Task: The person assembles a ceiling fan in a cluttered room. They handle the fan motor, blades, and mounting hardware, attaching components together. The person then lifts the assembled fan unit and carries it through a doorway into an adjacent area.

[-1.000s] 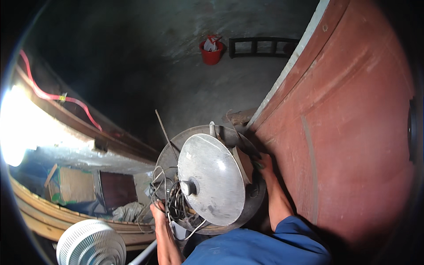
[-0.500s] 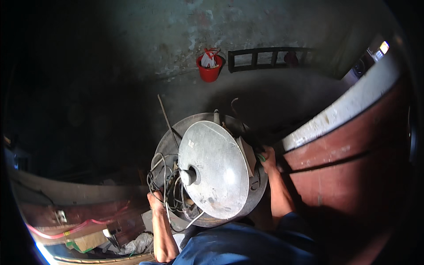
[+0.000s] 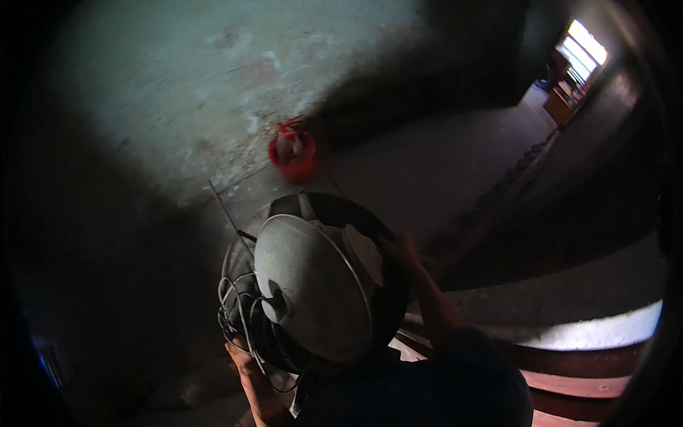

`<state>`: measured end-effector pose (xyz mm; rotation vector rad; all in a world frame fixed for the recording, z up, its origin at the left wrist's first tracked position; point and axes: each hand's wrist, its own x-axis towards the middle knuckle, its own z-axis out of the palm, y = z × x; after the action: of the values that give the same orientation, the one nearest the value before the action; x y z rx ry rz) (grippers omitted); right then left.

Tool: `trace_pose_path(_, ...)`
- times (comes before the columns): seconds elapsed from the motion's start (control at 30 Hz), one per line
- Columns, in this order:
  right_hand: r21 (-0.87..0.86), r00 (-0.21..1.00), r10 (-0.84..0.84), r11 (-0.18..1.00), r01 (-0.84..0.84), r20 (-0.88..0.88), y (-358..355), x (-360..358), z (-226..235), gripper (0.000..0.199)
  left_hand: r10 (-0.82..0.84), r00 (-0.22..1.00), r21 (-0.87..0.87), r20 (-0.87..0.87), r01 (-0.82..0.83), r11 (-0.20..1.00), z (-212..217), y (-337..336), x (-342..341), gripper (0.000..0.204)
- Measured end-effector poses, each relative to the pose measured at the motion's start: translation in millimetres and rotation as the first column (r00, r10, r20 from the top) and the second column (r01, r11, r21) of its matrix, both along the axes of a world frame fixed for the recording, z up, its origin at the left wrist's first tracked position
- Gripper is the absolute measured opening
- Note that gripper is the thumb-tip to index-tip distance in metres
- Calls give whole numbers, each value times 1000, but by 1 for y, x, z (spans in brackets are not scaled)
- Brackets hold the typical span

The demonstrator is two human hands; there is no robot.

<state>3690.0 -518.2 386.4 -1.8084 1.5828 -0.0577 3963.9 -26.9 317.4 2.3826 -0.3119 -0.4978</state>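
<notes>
A large round metal basin [image 3: 239, 265] is held in front of my body. Its left rim is gripped by my left hand [image 3: 244, 358], fingers closed at the edge beside tangled cords. My right hand [image 3: 403, 250], dim in shadow, closes on the far right side of the basin; its fingers are hard to make out. Inside, a domed grey metal lid [image 3: 313, 263] with a round knob [image 3: 273, 309] leans tilted. A bundle of thin cables [image 3: 229, 304] hangs over the left rim. One thin rod [image 3: 223, 206] sticks out at the upper left.
Against the stained, peeling wall [image 3: 178, 71] a red bucket [image 3: 295, 168] with a bag in it stands on the floor, ahead of the basin. A bright opening [image 3: 583, 51] shows at the upper right. Reddish boards with a sunlit pale edge [image 3: 612, 329] lie at the lower right.
My view has turned right, so the bright opening shows more fully and the bucket sits lower and further left. The basin is still in both hands and has passed into shade.
</notes>
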Motion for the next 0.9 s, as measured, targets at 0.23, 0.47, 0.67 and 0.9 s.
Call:
trace_pose_path(0.23,-170,997,55,984,-47,47,6,-53,123,34,-447,836,-66,318,490,869,117,-40,3,37)
trace_pose_path(0.47,-126,916,-276,938,323,293,-25,-132,230,31,-344,922,-81,-180,334,939,188,-212,-9,31)
trace_pose_path(0.67,-239,863,-405,844,480,304,-69,-176,168,24,-505,786,-340,-356,394,854,116,-365,43,32)
trace_pose_path(0.9,-78,604,-643,652,754,471,-156,-262,204,17,-693,688,-314,-216,623,717,161,-599,-23,27)
